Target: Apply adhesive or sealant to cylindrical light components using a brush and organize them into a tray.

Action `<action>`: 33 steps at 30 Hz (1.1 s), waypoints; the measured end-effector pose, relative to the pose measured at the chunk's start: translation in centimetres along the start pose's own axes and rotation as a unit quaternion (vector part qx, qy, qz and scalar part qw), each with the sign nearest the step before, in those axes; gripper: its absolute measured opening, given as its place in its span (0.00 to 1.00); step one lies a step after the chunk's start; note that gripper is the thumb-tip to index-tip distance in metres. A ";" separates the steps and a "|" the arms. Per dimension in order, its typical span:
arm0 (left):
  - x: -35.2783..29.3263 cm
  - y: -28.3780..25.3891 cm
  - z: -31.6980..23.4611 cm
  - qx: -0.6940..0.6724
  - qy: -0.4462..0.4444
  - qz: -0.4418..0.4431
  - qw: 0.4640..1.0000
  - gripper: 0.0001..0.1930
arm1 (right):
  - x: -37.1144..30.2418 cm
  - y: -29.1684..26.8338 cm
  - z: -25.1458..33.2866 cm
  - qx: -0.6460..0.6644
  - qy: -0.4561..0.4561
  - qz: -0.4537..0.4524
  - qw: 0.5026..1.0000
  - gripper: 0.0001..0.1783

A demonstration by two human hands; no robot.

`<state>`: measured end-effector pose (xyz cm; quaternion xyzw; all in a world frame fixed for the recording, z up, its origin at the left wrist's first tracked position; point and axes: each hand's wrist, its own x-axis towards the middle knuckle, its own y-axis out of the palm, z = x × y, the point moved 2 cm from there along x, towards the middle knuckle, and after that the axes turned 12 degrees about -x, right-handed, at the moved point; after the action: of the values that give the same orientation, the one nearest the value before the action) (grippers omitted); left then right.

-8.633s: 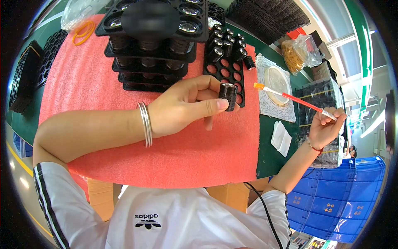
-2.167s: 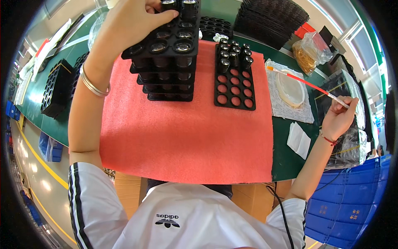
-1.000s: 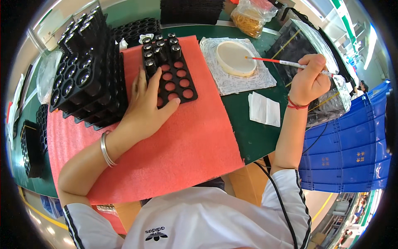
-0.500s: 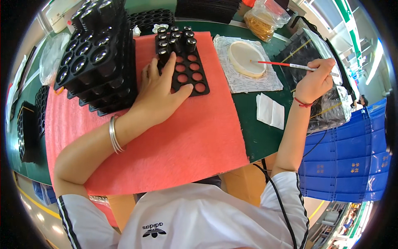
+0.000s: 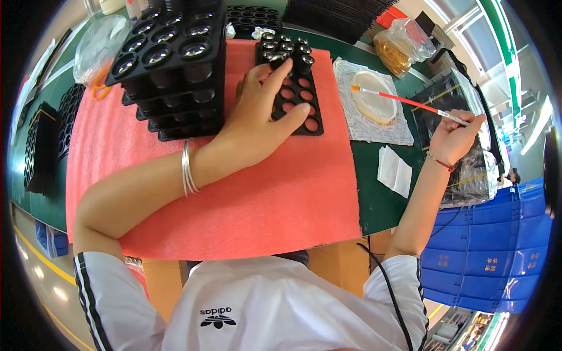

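Note:
My left hand (image 5: 257,111) rests with thumb and index finger spread over the left side of a black perforated tray (image 5: 297,95). Its index fingertip is at the nearest of several glossy black cylindrical parts (image 5: 304,61) standing in the tray's far holes; the other fingers are partly hidden. The near holes show the pink mat (image 5: 275,205) beneath. My right hand (image 5: 456,137) is closed round the end of a thin red-handled paintbrush (image 5: 404,101). The brush tip is above the far left rim of a shallow pale round dish (image 5: 374,104), which sits on a printed cloth-like pad (image 5: 352,128).
Left of the tray rises a tall stack of black cupped trays (image 5: 181,82). A folded white paper (image 5: 394,171) lies right of the mat. Behind are a clear bag of yellow bands (image 5: 401,50) and black sheets (image 5: 336,17). Plastic-wrapped bundles (image 5: 471,167) lie at right.
The view has shifted, so the table things appear further right. The brush tip has moved from over the dish's middle to its left rim. My left hand stays at the tray.

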<state>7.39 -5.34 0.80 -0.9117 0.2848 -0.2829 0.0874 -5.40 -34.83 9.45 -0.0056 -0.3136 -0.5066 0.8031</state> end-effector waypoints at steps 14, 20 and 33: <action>-0.2 0.2 -0.3 -0.389 -0.157 -0.059 0.906 0.18 | 0.2 0.1 -0.7 0.152 0.066 0.192 0.967 0.22; -0.3 0.1 -0.7 -0.431 -0.211 -0.037 0.877 0.25 | -1.5 1.5 0.4 0.104 0.022 0.235 0.966 0.21; -0.4 0.3 -0.6 -0.420 -0.206 -0.047 0.883 0.24 | -2.7 2.1 0.8 -0.026 -0.094 0.244 0.965 0.21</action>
<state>6.65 -5.33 0.99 -0.9130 0.3094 0.0534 -0.2604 -4.91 -31.34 9.39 -0.1502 -0.3634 -0.3007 0.8689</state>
